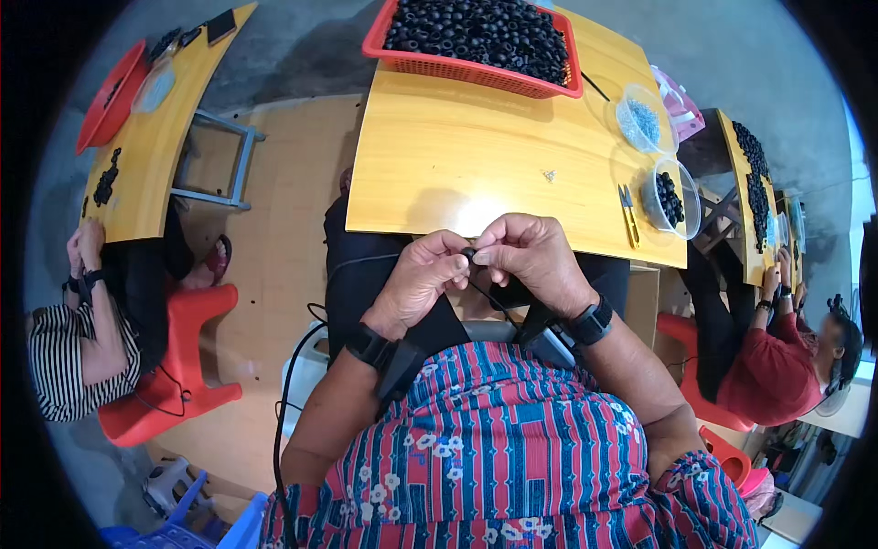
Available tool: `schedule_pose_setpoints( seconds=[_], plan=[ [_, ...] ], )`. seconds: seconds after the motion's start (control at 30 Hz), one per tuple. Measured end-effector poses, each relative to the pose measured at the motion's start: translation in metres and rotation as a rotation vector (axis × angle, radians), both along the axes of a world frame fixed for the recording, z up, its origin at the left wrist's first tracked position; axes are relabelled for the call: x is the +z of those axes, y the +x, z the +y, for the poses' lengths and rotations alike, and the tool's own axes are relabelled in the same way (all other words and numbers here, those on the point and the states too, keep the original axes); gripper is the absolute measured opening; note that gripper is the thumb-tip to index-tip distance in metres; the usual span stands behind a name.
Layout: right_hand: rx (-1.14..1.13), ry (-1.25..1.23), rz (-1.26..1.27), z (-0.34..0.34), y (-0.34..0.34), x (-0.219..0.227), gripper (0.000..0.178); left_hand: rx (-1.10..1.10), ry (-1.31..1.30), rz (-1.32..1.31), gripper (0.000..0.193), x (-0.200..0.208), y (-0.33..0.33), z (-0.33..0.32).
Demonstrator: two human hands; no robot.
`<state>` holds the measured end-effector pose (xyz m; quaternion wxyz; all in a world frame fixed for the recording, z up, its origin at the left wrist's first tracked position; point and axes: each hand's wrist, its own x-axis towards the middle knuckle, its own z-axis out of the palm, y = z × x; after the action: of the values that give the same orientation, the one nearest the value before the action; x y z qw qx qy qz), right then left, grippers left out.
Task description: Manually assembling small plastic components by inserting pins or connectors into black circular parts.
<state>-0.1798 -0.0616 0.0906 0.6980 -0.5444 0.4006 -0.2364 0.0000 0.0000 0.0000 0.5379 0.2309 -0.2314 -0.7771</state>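
Note:
My left hand (422, 279) and my right hand (535, 258) meet just below the near edge of the yellow table (457, 156). Together their fingertips pinch a small black bead (469, 252), and a thin black cord (485, 295) runs down from it between the hands. Both wrists wear black bands with small devices. A red basket (430, 62) filled with black beads stands at the table's far edge.
At the table's right stand two clear bowls, one with pale beads (645, 119) and one with black beads (672, 197); small yellow snips (628, 212) lie beside them. One person sits at a table on the left (82, 339), another on the right (777, 357), both on red stools.

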Motion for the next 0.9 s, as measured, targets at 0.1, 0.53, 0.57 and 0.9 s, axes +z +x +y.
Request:
schedule_pose_setpoints(
  seconds=[0.1,0.53,0.57,0.9],
  plan=[
    [0.023,0.053,0.009,0.001,-0.001,-0.001,0.010,-0.018,0.007,-0.021,0.019,0.000,-0.001,0.003],
    [0.124,0.136,-0.123,0.002,0.004,0.005,0.006,-0.093,0.016,0.024,0.025,0.014,-0.001,0.009],
    [0.127,0.100,-0.069,0.000,0.004,0.012,0.007,-0.093,0.016,0.036,0.022,0.018,0.000,0.009],
    [-0.217,-0.598,0.518,-0.066,-0.026,0.023,0.010,-0.019,0.027,0.064,0.017,0.023,0.002,0.005]
  ],
)
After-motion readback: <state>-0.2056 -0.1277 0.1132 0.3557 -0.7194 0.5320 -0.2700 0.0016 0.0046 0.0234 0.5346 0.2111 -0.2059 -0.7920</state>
